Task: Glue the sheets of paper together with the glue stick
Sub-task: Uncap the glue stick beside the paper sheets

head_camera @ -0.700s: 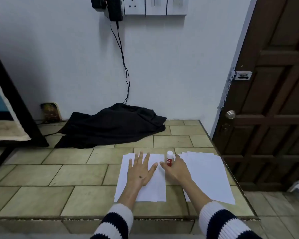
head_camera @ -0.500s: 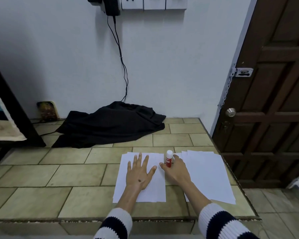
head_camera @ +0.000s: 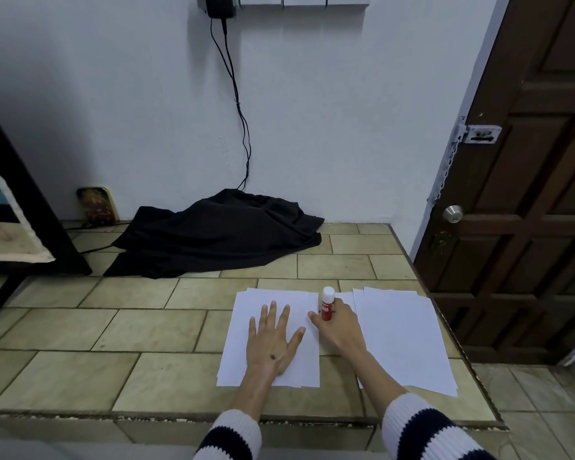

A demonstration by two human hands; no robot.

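Fingers (head_camera: 341, 305) of my right hand (head_camera: 339, 327) are wrapped round the red barrel of the glue stick (head_camera: 327, 304), thumb on the near side, so it is grasped and standing upright with its white cap on top. It sits in the narrow gap between the two lots of paper, its base apparently on or just above the tiled counter (head_camera: 146, 313); I cannot tell whether it has left the surface. The cap looks to be on, so I judge no glue has gone down yet and the opening of the stick is the step at hand.

My left hand (head_camera: 273, 340) lies flat and spread, gripping nothing, palm down on the left sheets (head_camera: 243, 343). I keep it there to pin that small stack so it will not slide or lift when the glue drags across it. Its edges are slightly fanned, showing more than one sheet.

Just beside my right wrist lie the right sheets (head_camera: 402, 336), also fanned and partly under my forearm, near the counter's right edge; I take them as the supply to press on next.

Farther back, well apart from the work, a black cloth (head_camera: 219, 234) is heaped against the wall under a hanging cable (head_camera: 239, 111), and a dark wooden door (head_camera: 525, 194) stands to the right.
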